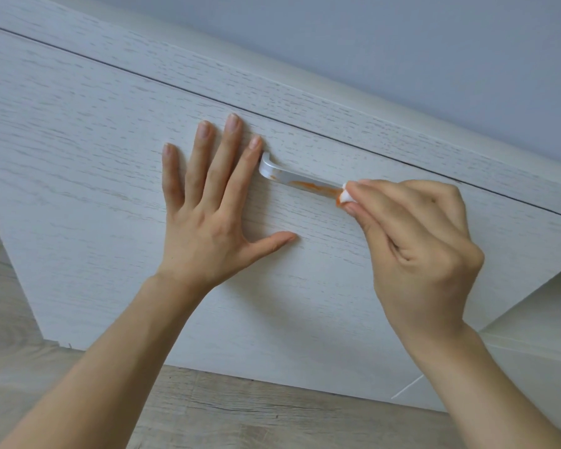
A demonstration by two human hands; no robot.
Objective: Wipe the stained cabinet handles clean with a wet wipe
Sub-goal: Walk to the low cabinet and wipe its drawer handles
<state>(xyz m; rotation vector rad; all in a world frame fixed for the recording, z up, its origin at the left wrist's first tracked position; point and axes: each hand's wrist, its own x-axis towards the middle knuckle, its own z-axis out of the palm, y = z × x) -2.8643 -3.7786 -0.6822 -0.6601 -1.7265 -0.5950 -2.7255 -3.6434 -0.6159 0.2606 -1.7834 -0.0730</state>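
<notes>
A silver bar handle (292, 179) runs across the white wood-grain cabinet front (78, 157), smeared with orange stain along its middle. My right hand (415, 241) pinches a small folded white wet wipe (344, 197), which carries an orange mark and sits against the handle's right part; the hand hides that end of the handle. My left hand (214, 202) lies flat with spread, straight fingers on the cabinet front, just left of the handle, its index fingertip beside the handle's left end.
Above the cabinet front a thin dark gap separates it from the white top panel (272, 85), with a grey wall (434, 43) behind. Light wooden flooring (240, 416) shows below, and another white cabinet part (531, 319) at the right.
</notes>
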